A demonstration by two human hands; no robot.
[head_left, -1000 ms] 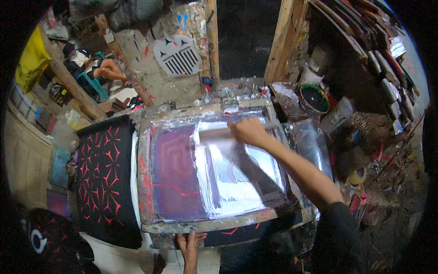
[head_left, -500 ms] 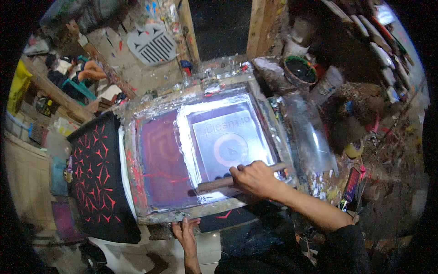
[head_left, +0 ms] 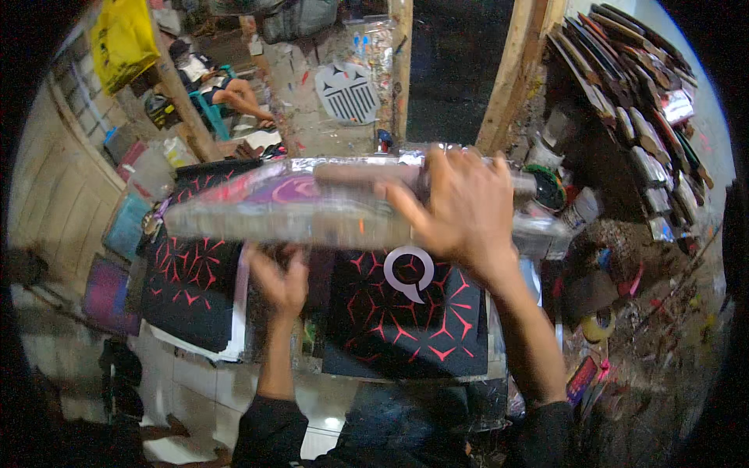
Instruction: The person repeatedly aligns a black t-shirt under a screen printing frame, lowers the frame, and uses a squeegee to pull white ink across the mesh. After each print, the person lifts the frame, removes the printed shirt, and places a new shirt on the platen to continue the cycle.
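Note:
A screen-printing frame (head_left: 312,224) is tilted up steeply in front of me, smeared by motion, with a bit of its purple mesh showing. My right hand (head_left: 472,207) is over its upper part, gripping the squeegee (head_left: 359,176) that lies across it, thumb stretched to the left. Just below the frame's near edge is my left hand (head_left: 278,279), fingers apart and blurred; I cannot tell whether they touch the wood. Under the raised frame lies a black fabric piece (head_left: 374,343) with red line shapes and a pale grey ring-shaped print (head_left: 409,274).
At left lies another black fabric piece (head_left: 191,288) with red shapes, white sheets beneath. Wooden-handled squeegees (head_left: 624,93) line the right wall. A green-rimmed tub (head_left: 544,187) and a tape roll (head_left: 598,324) are at right. Another person (head_left: 234,95) sits far left.
The frame has swung up from lying flat, uncovering the black fabric with the grey print. My right hand has moved up and away with the squeegee. My left hand has risen with it.

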